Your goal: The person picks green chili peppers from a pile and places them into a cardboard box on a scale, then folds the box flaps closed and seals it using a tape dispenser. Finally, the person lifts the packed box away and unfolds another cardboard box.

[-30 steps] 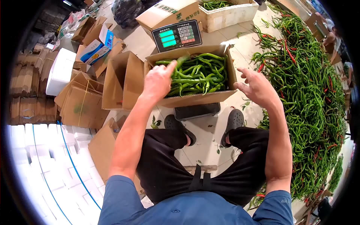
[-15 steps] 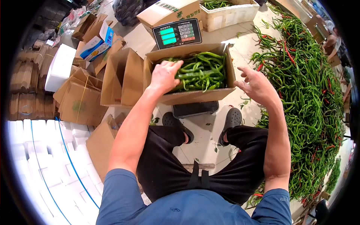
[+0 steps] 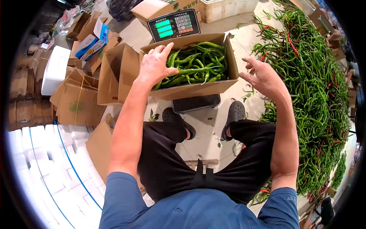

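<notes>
Long green chili peppers (image 3: pixel 198 65) fill a cardboard box (image 3: pixel 190 91) that rests on a black platform scale (image 3: pixel 196 103). Over the box's left side is my left hand (image 3: pixel 154 65), its thumb stretched out from the fingers. It is at the peppers' left edge; whether it touches them or the box wall I cannot tell. Just beyond the box's right end hangs my right hand (image 3: pixel 262 78), fingers apart and slightly bent, with nothing in it. The scale's display (image 3: pixel 174 25) stands behind the box, its green screens lit.
To the right lies a large heap of green and some red chili peppers (image 3: pixel 305 99). An open cardboard box (image 3: pixel 117 76) stands against the filled one's left side. Folded cartons (image 3: pixel 78 95) and white foam boxes (image 3: pixel 57 164) are farther left. A foam crate (image 3: pixel 228 9) is behind.
My left hand has moved left across the peppers, and its fingers have spread. My right hand stays nearly in place. The view has shifted slightly.
</notes>
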The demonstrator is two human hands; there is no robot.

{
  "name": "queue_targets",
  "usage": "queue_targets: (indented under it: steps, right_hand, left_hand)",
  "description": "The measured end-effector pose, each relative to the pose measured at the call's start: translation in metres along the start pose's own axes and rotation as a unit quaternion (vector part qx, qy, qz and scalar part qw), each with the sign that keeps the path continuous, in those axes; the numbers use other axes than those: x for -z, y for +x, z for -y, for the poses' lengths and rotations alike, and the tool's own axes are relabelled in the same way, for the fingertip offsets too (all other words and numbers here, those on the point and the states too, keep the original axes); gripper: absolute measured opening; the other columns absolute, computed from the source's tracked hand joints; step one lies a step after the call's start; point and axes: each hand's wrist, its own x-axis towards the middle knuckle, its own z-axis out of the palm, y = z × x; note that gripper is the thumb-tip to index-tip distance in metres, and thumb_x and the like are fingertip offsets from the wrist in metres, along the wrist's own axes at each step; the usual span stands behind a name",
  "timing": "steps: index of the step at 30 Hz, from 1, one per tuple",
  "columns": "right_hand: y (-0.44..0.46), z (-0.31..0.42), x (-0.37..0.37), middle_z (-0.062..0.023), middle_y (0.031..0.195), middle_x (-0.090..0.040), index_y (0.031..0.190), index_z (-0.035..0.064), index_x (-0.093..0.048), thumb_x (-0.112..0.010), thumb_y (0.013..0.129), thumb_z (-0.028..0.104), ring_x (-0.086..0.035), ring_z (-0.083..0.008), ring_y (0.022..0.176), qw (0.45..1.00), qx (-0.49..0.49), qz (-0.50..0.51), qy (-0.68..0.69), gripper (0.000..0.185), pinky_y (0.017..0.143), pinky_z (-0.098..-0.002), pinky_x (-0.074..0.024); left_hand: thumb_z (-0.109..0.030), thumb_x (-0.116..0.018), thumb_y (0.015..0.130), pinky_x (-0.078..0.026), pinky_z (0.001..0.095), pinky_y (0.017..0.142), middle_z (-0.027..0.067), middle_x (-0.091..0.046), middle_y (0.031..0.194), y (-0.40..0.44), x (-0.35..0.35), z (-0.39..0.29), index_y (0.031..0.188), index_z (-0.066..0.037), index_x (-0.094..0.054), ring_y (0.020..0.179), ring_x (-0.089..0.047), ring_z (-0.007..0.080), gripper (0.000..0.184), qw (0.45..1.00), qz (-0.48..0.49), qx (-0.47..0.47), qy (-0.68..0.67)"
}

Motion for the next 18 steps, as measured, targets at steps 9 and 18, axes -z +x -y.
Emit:
queue_targets:
  steps: [9,18]
  right_hand:
    - [0.001,-0.009,0.009,-0.0205,0.103,-0.073,0.137,-0.0011,-0.057,-0.072,0.094,0.024,-0.07,-0.0254,0.092,0.999,0.029,-0.023,0.024,0.053,0.082,-0.0367,-0.0561]
    - [-0.139,-0.133,0.089,-0.0106,0.117,-0.073,0.138,-0.0049,-0.058,-0.069,0.099,0.024,-0.068,-0.0139,0.103,0.914,-0.117,-0.382,0.079,0.05,0.089,-0.0286,-0.0537]
  left_hand:
    - [-0.042,-0.079,0.082,-0.034,0.0513,0.118,0.0109,-0.034,0.164,0.009,-0.058,0.016,0.158,-0.011,-0.034,0.15,-0.035,0.0316,0.093,0.998,0.039,0.016,0.047]
    - [-0.031,-0.08,0.073,-0.027,0.062,0.119,0.0165,-0.015,0.17,0.011,-0.064,-0.001,0.161,-0.021,-0.029,0.154,-0.025,0.0351,0.102,0.991,0.133,0.008,0.014]
